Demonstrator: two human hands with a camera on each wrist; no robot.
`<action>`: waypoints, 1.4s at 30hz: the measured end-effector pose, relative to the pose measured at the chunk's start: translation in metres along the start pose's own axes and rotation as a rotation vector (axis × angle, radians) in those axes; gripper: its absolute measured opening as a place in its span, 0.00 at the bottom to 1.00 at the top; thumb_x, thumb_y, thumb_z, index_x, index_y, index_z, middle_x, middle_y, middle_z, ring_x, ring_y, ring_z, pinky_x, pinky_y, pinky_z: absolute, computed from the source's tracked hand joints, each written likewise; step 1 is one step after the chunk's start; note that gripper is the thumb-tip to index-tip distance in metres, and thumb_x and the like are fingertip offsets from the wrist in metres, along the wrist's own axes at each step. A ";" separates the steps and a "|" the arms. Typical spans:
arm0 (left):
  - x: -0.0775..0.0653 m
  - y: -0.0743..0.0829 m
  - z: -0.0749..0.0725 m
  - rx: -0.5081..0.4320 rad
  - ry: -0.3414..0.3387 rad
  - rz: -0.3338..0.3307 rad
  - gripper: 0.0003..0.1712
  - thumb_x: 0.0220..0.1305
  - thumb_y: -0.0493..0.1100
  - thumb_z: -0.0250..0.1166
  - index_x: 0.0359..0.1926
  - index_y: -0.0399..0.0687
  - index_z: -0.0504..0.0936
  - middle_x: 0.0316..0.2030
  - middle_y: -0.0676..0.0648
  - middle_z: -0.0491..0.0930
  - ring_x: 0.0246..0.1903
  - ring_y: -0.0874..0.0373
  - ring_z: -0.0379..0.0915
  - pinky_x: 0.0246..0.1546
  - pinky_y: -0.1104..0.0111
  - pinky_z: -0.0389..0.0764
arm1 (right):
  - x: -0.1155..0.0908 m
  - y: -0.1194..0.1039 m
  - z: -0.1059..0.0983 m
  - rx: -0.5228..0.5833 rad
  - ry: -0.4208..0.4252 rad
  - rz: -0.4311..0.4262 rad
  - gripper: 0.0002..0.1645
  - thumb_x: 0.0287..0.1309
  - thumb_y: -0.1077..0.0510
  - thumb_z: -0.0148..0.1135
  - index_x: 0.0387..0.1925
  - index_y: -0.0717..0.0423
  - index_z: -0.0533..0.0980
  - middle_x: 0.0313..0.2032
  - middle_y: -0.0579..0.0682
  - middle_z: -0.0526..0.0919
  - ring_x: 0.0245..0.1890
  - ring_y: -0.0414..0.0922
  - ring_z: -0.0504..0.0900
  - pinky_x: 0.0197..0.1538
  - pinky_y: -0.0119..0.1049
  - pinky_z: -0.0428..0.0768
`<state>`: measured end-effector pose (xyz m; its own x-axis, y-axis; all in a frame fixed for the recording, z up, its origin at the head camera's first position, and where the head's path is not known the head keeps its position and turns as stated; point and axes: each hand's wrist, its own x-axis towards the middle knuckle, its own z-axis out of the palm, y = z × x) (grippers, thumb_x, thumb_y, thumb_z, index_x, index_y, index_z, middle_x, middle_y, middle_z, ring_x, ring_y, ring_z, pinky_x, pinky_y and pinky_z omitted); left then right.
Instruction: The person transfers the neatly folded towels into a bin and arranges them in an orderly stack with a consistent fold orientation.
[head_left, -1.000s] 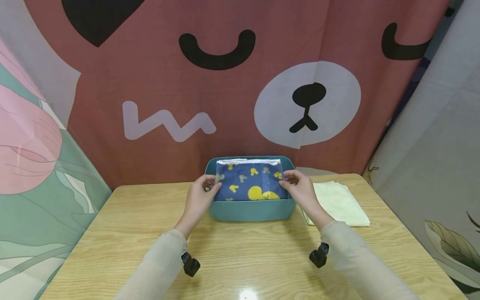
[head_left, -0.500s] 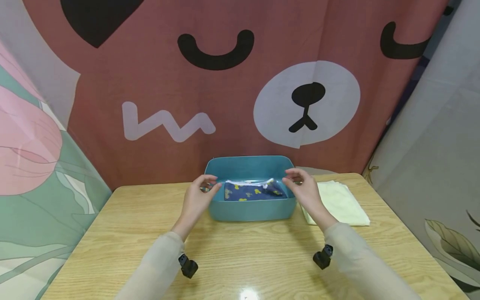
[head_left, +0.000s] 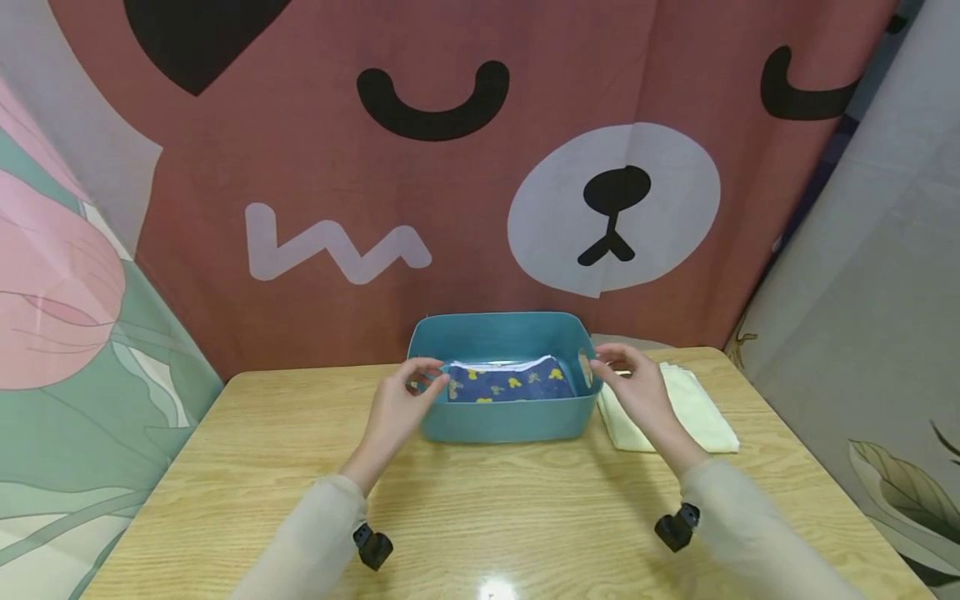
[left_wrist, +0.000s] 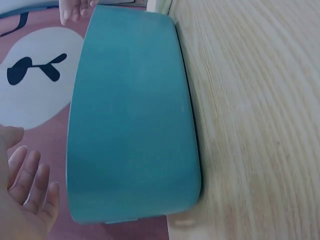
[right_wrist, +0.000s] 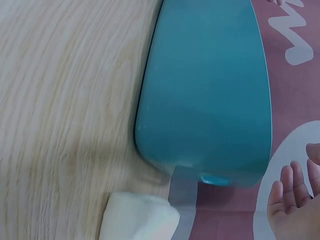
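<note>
A teal plastic bin (head_left: 506,421) with handle holes in its ends stands toward the back of the table. Inside it lies a folded navy cloth (head_left: 502,383) with a yellow pattern and a white edge. My left hand (head_left: 401,400) is at the bin's left end, fingers loosely bent and holding nothing. Beside the right rim hovers my right hand (head_left: 633,387), thumb and fingers apart with nothing between them. Both wrist views show the bin's outer wall (left_wrist: 132,115) with relaxed fingers (right_wrist: 295,187) near it.
A folded pale yellow cloth (head_left: 693,408) lies on the wooden table (head_left: 480,508) to the right of the bin, partly behind my right hand. A printed bear curtain (head_left: 315,317) hangs behind the table, with other patterned curtains at both sides.
The navy cloth has dropped from both hands into the bin and lies lower there. My right hand has since moved right, past the rim; the left has shifted slightly down.
</note>
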<state>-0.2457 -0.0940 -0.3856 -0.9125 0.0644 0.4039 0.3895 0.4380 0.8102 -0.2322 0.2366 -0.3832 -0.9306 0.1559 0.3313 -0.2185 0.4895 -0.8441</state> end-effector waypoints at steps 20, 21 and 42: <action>-0.020 0.030 0.020 -0.048 -0.077 -0.015 0.11 0.64 0.44 0.70 0.46 0.51 0.85 0.41 0.55 0.83 0.39 0.58 0.78 0.40 0.63 0.79 | -0.013 0.026 -0.040 -0.128 0.033 -0.035 0.17 0.68 0.55 0.62 0.51 0.64 0.79 0.44 0.61 0.83 0.35 0.26 0.75 0.38 0.20 0.74; -0.021 0.031 0.022 -0.048 -0.079 -0.011 0.10 0.64 0.44 0.70 0.46 0.51 0.85 0.40 0.55 0.83 0.38 0.58 0.78 0.40 0.64 0.79 | -0.014 0.027 -0.042 -0.129 0.031 -0.035 0.17 0.68 0.55 0.62 0.51 0.64 0.79 0.44 0.61 0.82 0.35 0.26 0.75 0.38 0.20 0.74; -0.030 0.041 0.051 -0.057 -0.162 0.006 0.09 0.65 0.46 0.69 0.46 0.53 0.86 0.39 0.56 0.83 0.37 0.59 0.77 0.38 0.69 0.78 | -0.029 0.058 -0.077 -0.228 0.032 -0.013 0.16 0.68 0.55 0.62 0.50 0.63 0.79 0.40 0.57 0.83 0.31 0.25 0.76 0.31 0.26 0.74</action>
<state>-0.2085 -0.0324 -0.3857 -0.9166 0.2124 0.3389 0.3973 0.3863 0.8324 -0.1956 0.3267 -0.4092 -0.9176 0.1732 0.3577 -0.1552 0.6724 -0.7237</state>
